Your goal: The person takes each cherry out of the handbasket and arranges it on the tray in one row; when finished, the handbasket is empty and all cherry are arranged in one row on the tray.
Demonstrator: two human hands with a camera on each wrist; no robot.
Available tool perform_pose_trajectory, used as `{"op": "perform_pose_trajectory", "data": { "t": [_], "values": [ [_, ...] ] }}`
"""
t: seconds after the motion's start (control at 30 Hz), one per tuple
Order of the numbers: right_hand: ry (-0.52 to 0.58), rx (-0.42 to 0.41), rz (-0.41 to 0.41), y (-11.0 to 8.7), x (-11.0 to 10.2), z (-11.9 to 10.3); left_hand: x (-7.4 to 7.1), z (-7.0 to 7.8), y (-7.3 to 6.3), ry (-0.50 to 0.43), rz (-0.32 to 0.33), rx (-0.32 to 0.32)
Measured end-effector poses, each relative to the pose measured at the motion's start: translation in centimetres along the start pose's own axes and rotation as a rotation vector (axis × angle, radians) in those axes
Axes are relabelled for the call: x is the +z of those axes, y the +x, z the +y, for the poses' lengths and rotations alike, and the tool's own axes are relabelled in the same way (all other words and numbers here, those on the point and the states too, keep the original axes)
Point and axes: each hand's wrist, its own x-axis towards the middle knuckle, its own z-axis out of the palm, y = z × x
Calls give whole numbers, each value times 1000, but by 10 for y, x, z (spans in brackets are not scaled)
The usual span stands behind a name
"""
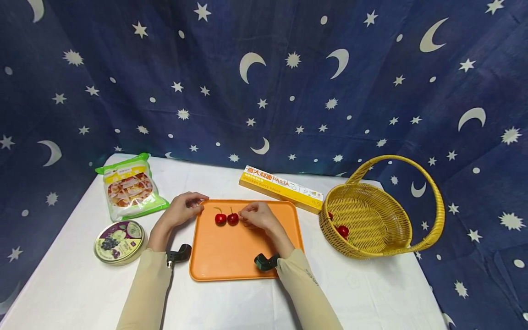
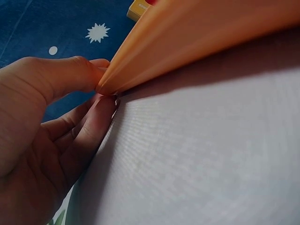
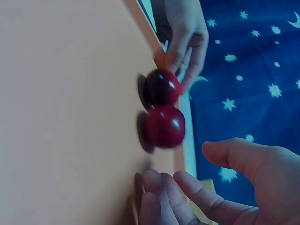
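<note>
Two red cherries with stems lie side by side on the orange tray (image 1: 231,259), the left cherry (image 1: 220,220) and the right cherry (image 1: 233,220). My left hand (image 1: 183,210) is at the tray's far left corner. In the left wrist view its thumb (image 2: 75,77) lies over the corner and its fingers are under it, pinching the rim. My right hand (image 1: 261,216) hovers over the tray just right of the cherries. The right wrist view shows its thumb (image 3: 234,152) apart from the fingers, with nothing between them.
A yellow wicker basket (image 1: 406,229) with red cherries (image 1: 343,231) inside stands at the right. Behind the tray lies a yellow pasta box (image 1: 280,189). At the left are a green food bag (image 1: 129,188) and a round tin (image 1: 119,243). A starry curtain hangs behind.
</note>
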Motion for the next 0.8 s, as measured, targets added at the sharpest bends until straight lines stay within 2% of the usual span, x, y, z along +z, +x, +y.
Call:
{"op": "perform_pose_trajectory", "data": {
  "t": [0.2, 0.4, 0.8],
  "values": [
    [-5, -6, 39, -9, -26, 2, 1, 2, 1, 20, -5, -15],
    [50, 3, 91, -16, -48, 5, 0, 2, -1, 26, -10, -27],
    [82, 6, 109, -22, -70, 13, 0, 3, -1, 19, -23, -49]
  ]
}}
